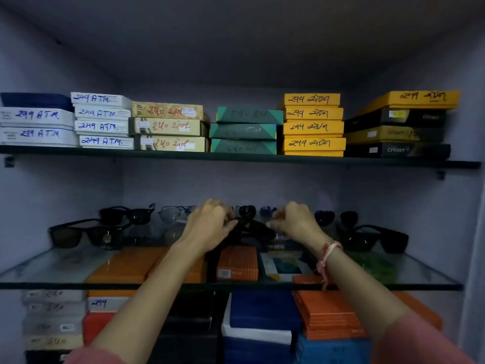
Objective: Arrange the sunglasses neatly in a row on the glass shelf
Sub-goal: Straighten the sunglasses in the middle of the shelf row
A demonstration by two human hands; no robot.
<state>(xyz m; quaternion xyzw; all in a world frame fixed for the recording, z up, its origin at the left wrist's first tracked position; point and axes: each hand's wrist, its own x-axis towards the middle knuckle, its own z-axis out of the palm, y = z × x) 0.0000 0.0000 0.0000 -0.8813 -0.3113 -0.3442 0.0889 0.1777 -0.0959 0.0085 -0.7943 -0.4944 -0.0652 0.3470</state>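
Both hands hold one pair of black sunglasses (253,228) over the middle of the glass shelf (52,269). My left hand (210,223) grips its left end and my right hand (295,222) pinches its right end. Other pairs lie on the shelf: dark sunglasses (78,233) at front left, black sunglasses (126,214) behind them, thin-framed glasses (173,212) at the back, dark sunglasses (375,239) at the right, and several more along the back wall (325,216).
An upper shelf (236,156) carries stacks of labelled boxes in white, beige, green, yellow and black. Orange, blue and white boxes (325,313) fill the space under the glass shelf. Cabinet walls close both sides.
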